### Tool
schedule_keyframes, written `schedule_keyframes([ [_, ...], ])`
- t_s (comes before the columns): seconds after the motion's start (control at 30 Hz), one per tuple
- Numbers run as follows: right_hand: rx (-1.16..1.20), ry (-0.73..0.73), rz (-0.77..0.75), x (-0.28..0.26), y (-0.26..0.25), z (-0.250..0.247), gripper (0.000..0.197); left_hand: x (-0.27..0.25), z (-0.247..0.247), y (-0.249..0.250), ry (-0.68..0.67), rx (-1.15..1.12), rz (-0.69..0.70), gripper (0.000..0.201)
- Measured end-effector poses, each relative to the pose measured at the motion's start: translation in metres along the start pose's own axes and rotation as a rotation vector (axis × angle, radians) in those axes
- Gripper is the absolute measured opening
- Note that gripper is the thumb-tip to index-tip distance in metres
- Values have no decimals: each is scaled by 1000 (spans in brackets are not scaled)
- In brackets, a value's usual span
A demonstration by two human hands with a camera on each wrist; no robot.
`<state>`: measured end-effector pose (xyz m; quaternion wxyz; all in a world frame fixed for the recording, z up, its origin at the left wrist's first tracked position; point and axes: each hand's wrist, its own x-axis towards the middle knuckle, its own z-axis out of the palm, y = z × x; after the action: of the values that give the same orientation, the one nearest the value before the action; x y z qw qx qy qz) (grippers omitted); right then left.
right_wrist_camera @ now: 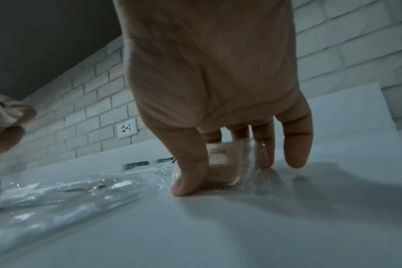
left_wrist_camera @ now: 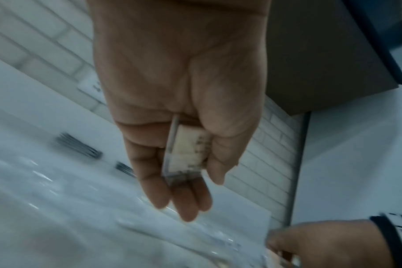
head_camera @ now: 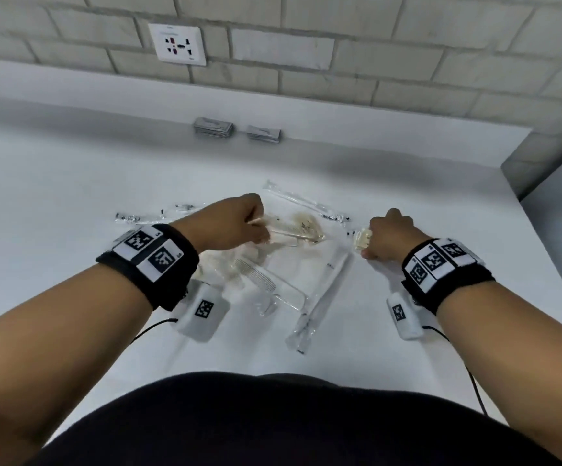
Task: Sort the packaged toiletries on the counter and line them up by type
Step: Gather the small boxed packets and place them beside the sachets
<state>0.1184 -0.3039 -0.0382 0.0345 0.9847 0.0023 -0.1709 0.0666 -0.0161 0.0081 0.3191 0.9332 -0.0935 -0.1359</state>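
Observation:
My left hand (head_camera: 256, 227) hovers over the heap of packs and, in the left wrist view, my left hand (left_wrist_camera: 202, 190) pinches a small cream wrapped packet (left_wrist_camera: 188, 154) between thumb and fingers. My right hand (head_camera: 370, 243) is at the right of the heap. Its thumb and fingers curl round another small cream packet (head_camera: 362, 240) lying on the white counter (head_camera: 71, 196). The right wrist view shows this right hand (right_wrist_camera: 225, 174) gripping that cream packet (right_wrist_camera: 225, 159) in clear wrap. A packed comb (head_camera: 293, 235) lies just beyond my left hand.
Between my arms lie a second packed comb (head_camera: 266, 280), a long white pack (head_camera: 320, 297) and a clear toothbrush pack (head_camera: 306, 203). Small clear packs (head_camera: 145, 215) lie at left. Two stacks of grey sachets (head_camera: 213, 127) sit by the brick wall, below a socket (head_camera: 177, 43).

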Motion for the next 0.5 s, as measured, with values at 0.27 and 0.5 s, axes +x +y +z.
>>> schedule_keyframes([
  [0.27,-80,-134,-49,4,-10,-19,45,-52,-51,-80,-14,344,-93,18],
  [0.5,356,-20,-137,5,-74,-48,27,-59,-26,-93,-169,440,98,36],
])
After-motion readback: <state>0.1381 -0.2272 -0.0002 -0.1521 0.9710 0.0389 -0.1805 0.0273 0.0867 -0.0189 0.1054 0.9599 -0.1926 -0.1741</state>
